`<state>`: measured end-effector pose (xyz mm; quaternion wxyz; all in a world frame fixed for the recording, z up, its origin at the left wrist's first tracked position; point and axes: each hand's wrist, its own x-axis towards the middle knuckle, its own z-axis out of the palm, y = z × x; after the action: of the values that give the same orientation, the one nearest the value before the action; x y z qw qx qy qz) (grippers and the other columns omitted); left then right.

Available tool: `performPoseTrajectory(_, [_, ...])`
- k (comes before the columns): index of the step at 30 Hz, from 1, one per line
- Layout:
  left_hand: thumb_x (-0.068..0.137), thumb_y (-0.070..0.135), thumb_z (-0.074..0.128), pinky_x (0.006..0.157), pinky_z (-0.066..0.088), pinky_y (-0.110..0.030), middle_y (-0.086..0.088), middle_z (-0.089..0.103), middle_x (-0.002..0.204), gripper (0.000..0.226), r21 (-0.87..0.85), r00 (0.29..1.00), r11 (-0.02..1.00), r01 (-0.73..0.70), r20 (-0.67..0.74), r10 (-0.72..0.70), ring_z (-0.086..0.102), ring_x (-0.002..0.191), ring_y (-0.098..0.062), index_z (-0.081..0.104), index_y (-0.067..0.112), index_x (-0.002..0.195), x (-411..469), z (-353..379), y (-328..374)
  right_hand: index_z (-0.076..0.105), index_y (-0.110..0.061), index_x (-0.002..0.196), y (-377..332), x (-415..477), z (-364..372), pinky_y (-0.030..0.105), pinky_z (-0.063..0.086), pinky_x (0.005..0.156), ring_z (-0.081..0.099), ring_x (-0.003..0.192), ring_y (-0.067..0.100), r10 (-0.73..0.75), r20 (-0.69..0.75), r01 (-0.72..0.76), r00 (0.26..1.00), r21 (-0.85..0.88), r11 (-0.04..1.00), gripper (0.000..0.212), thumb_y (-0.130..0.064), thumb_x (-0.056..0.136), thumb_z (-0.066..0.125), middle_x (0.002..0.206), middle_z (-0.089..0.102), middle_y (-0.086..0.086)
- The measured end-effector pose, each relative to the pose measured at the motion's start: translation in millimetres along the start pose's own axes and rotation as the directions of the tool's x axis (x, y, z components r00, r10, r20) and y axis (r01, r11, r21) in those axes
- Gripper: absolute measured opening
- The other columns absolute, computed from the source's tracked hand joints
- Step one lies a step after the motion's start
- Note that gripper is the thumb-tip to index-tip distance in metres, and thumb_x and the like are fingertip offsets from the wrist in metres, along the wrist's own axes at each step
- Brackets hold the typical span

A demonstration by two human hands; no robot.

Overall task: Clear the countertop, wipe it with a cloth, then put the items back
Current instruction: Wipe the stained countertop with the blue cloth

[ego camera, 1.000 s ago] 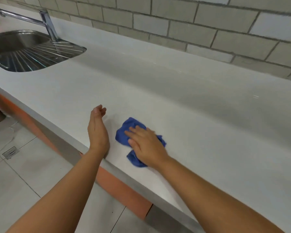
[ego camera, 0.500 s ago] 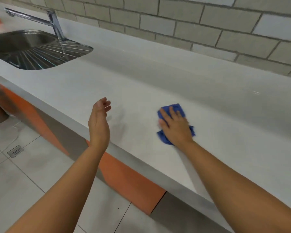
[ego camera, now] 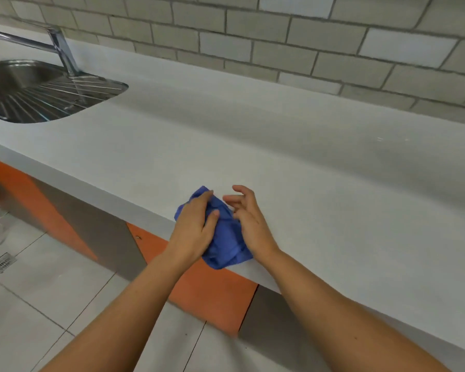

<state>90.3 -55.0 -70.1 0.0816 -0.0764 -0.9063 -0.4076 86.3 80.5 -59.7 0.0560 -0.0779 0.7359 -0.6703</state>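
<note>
Now the left grip (ego camera: 193,229) clutches the blue cloth (ego camera: 226,238) at the near edge of the surface (ego camera: 333,205), probably bunching it for wiping; the right grip (ego camera: 250,218), fingers spread wide, steadies it.

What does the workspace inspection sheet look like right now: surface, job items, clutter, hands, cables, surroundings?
Surface: countertop, white and plain; a small glint toward the back right.
Job's things: blue cloth, bunched up at the front edge and partly hanging over it. No items to put back in view.
Clutter: nothing seen.
Hands: left hand grips the blue cloth, fingers and thumb curled round it; right hand lies beside the cloth, fingers spread and loose.
Cables: nothing seen.
Surroundings: steel sink with ribbed drainer and tap at far left; tiled wall behind; orange and grey cabinet fronts below; tiled floor with a drain grate.
</note>
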Motion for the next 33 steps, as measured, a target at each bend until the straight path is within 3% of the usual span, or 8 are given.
performPoseTrajectory(5, [0.088, 0.067, 0.028, 0.116, 0.003, -0.051, 0.001, 0.013, 0.157, 0.072, 0.533, 0.96, 0.839, 0.109, 0.162, -0.227, 0.006, 0.144, -0.033, 0.022, 0.027, 0.148, 9, 1, -6, 0.045, -0.024, 0.124, -14, -36, -48, 0.014, 0.038, 0.084, 0.048, 0.111, 0.011, -0.019, -0.127, -0.018, 0.992, -0.285, 0.958, 0.043, 0.002, 0.089, 0.04, 0.117, 0.052, 0.0])
performPoseTrajectory(10, [0.058, 0.094, 0.007, 0.115, 0.004, -0.05, -0.005, 0.014, 0.157, 0.118, 0.571, 0.96, 0.805, 0.16, 0.1, -0.261, 0.003, 0.143, -0.036, 0.021, 0.018, 0.148, 2, 21, 25, 0.02, -0.034, 0.147, -15, -82, -138, 0.036, 0.005, 0.117, 0.002, 0.146, 0.017, 0.276, -0.038, -0.185, 0.961, -0.826, 0.533, 0.055, -0.051, 0.096, 0.031, 0.158, 0.009, -0.004])
performPoseTrajectory(15, [0.039, 0.099, -0.004, 0.114, 0.01, -0.044, -0.003, 0.022, 0.155, 0.132, 0.467, 0.967, 0.875, -0.125, 0.254, 0.002, 0.012, 0.143, -0.027, 0.033, 0.027, 0.142, -35, 95, 96, 0.004, -0.03, 0.15, -24, -143, -242, 0.046, -0.003, 0.117, -0.015, 0.145, 0.021, 0.415, -0.335, -0.502, 0.846, -0.763, 0.408, 0.067, -0.06, 0.092, 0.022, 0.158, -0.009, -0.001])
performPoseTrajectory(18, [0.048, 0.095, 0.014, 0.115, 0.005, -0.042, 0.0, 0.019, 0.156, 0.119, 0.357, 0.85, 0.849, -0.39, 0.494, 0.183, 0.01, 0.144, -0.024, 0.031, 0.028, 0.144, -60, 141, 137, 0.006, -0.031, 0.149, -23, -182, -286, 0.046, -0.001, 0.117, -0.014, 0.145, 0.021, 0.463, -0.399, -0.586, 0.792, -0.71, 0.391, 0.065, -0.058, 0.093, 0.025, 0.158, -0.008, -0.001])
performPoseTrajectory(22, [0.072, 0.087, 0.02, 0.1, 0.038, -0.041, -0.01, 0.055, 0.134, 0.094, 0.283, 0.729, 0.727, -0.626, 0.543, 0.416, 0.051, 0.124, -0.033, 0.053, 0.019, 0.127, -59, 143, 127, 0.002, -0.029, 0.15, -12, -227, -340, 0.048, 0.003, 0.117, -0.012, 0.145, 0.026, 0.491, -0.466, -0.634, 0.736, -0.729, 0.259, 0.071, -0.059, 0.092, 0.03, 0.158, -0.01, 0.002])
performPoseTrajectory(28, [0.064, 0.09, 0.029, 0.116, 0.012, -0.037, 0.003, 0.028, 0.152, 0.101, 0.164, 0.887, 0.953, -0.253, 0.433, 0.161, 0.013, 0.144, -0.024, 0.041, 0.025, 0.139, -28, 125, 115, -0.001, -0.017, 0.15, 10, -264, -386, 0.049, 0.008, 0.118, -0.01, 0.145, 0.033, 0.537, -0.552, -0.714, 0.638, -0.685, 0.145, 0.062, -0.043, 0.1, 0.024, 0.158, -0.012, 0.007])
performPoseTrajectory(31, [0.091, 0.06, 0.033, 0.116, 0.007, -0.047, -0.007, 0.019, 0.156, 0.07, 0.495, 0.95, 0.861, -0.121, 0.31, -0.045, 0.006, 0.144, -0.033, 0.031, 0.016, 0.144, -21, 162, 149, -0.002, -0.017, 0.15, 10, -268, -384, 0.049, 0.007, 0.117, -0.011, 0.145, 0.032, 0.525, -0.54, -0.705, 0.658, -0.687, 0.178, 0.056, -0.037, 0.102, 0.018, 0.157, -0.014, 0.007])
performPoseTrajectory(33, [0.082, 0.074, 0.028, 0.115, 0.006, -0.05, -0.01, 0.017, 0.155, 0.089, 0.563, 0.951, 0.821, -0.097, 0.297, -0.091, 0.003, 0.143, -0.034, 0.025, 0.012, 0.146, -26, 193, 182, 0.001, -0.018, 0.15, 12, -267, -384, 0.05, 0.007, 0.116, -0.01, 0.145, 0.032, 0.531, -0.541, -0.712, 0.651, -0.678, 0.183, 0.055, -0.039, 0.101, 0.015, 0.158, -0.014, 0.006])
